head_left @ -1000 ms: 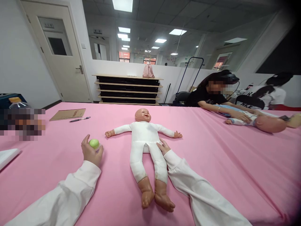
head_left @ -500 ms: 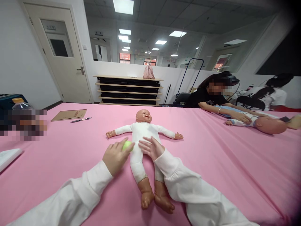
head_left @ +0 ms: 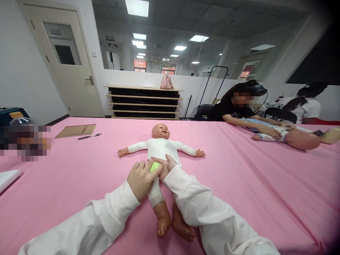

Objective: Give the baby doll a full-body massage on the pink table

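A baby doll (head_left: 161, 147) in a white bodysuit lies face up with its arms spread and its feet toward me. Over its lower body, my left hand (head_left: 141, 179) is closed on a small yellow-green ball (head_left: 154, 166), gripping it between thumb and fingers. My right hand (head_left: 166, 167) is open, palm turned up and fingers stretched toward the left. It sits right by the ball, partly behind the left hand; whether the ball touches the palm I cannot tell. The two hands and sleeves cover the doll's hips and part of its legs.
Pink cloth (head_left: 233, 184) covers the table. At the far left lie a brown notebook (head_left: 76, 130), a pen (head_left: 89, 136) and a capped bottle (head_left: 20, 119). A white object (head_left: 9, 179) is at the left edge. Across on the right, a person (head_left: 239, 106) handles another doll (head_left: 301, 139).
My left hand has moved right with the ball, up to my right hand. The right hand has shifted slightly left and turned palm up.
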A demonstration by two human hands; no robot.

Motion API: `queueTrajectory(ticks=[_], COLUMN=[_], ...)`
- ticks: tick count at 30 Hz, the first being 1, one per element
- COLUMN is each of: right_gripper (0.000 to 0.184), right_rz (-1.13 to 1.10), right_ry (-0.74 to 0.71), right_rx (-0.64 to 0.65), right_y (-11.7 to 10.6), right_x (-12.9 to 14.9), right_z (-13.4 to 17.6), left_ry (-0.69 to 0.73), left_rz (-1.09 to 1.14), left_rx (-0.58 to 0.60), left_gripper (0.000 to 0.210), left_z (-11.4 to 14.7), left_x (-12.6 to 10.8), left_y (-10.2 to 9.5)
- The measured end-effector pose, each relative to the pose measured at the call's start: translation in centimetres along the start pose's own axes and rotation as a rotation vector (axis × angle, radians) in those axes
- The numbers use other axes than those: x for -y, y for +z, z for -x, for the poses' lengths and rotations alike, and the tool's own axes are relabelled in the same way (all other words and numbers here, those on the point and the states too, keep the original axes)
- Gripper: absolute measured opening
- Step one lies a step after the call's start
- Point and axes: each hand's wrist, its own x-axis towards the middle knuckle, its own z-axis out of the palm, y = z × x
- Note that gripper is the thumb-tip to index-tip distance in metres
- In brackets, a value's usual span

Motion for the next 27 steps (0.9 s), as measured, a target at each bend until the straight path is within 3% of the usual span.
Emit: queueTrajectory(ticks=[3, 5, 7, 11, 15, 18, 21, 23, 24, 25, 27], right_gripper=[0.059, 0.056, 0.054, 0.05, 0.048, 0.046, 0.045, 0.048, 0.052, 0.057, 0.067], right_rz=[-0.074, -0.086, -0.093, -0.121, -0.132, -0.116, -0.067, -0.041, -0.035, -0.031, -0.05], right_ry=[0.034, 0.033, 0.027, 0.022, 0.015, 0.003, -0.004, 0.041, 0.097, 0.17, 0.249], right_rx=[-0.114, -0.132, -0.113, -0.047, -0.019, -0.032, -0.062, -0.043, 0.002, 0.068, 0.208], right_y=[0.3, 0.6, 0.8, 0.8, 0.6, 0.7, 0.9, 1.0, 1.0, 1.0, 1.0], right_x=[0.6, 1.0, 1.4, 1.8, 2.1, 1.8, 0.0, -1.8, -2.5, -3.1, -3.2], right_z=[0.7, 1.2, 1.6, 1.9, 1.8, 1.7, 1.2, 0.7, 0.5, 0.3, 0.5], left_ry=[-0.108, -0.275, -0.479, -0.8, -0.921, -0.744, -0.274, 0.109, 0.235, 0.315, 0.286], left_rz=[0.167, 0.254, 0.312, 0.389, 0.32, 0.156, 0.127, 0.213, 0.261, 0.294, 0.319], left_rx=[-0.1, -0.245, -0.299, -0.246, -0.248, -0.404, -0.51, -0.477, -0.444, -0.426, -0.428], left_gripper=[0.042, 0.045, 0.048, 0.049, 0.053, 0.066, 0.071, 0.059, 0.051, 0.045, 0.043], left_z=[0.6, 1.3, 2.0, 2.8, 2.9, 3.0, 3.7, 4.1, 4.3, 4.3, 4.2], left_x=[1.1, 2.3, 3.8, 6.2, 7.0, 5.9, 3.1, 1.2, 0.4, -0.2, -0.8], left_y=[1.7, 3.6, 5.6, 8.3, 8.8, 8.2, 7.1, 6.3, 5.9, 5.6, 5.1])
